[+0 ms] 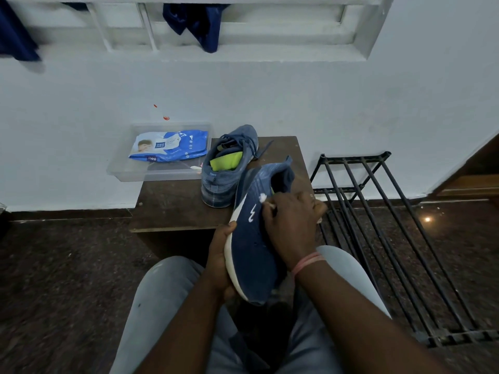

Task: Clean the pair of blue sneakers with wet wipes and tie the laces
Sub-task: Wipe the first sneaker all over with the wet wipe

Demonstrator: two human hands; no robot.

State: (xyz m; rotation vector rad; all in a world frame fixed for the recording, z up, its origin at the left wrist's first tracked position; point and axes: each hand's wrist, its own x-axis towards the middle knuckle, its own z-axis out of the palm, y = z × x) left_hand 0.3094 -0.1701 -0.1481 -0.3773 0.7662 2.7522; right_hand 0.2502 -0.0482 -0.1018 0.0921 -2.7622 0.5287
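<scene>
A blue sneaker (252,238) with a white sole is held on its side above my lap, toe towards me. My left hand (220,263) grips its sole near the toe. My right hand (290,225) lies over the upper and pinches a small white wet wipe (262,197) against the fabric near the collar. The second blue sneaker (226,168), with a green insole and loose laces, stands on the dark wooden table (172,206). A blue pack of wet wipes (168,145) lies in a clear plastic tray (129,174).
The clear tray hangs over the table's back left corner by the white wall. A black metal shoe rack (383,238) lies on the dark floor to the right. Blue cloths (197,20) hang from the window grille above. My grey-trousered knees are below the shoe.
</scene>
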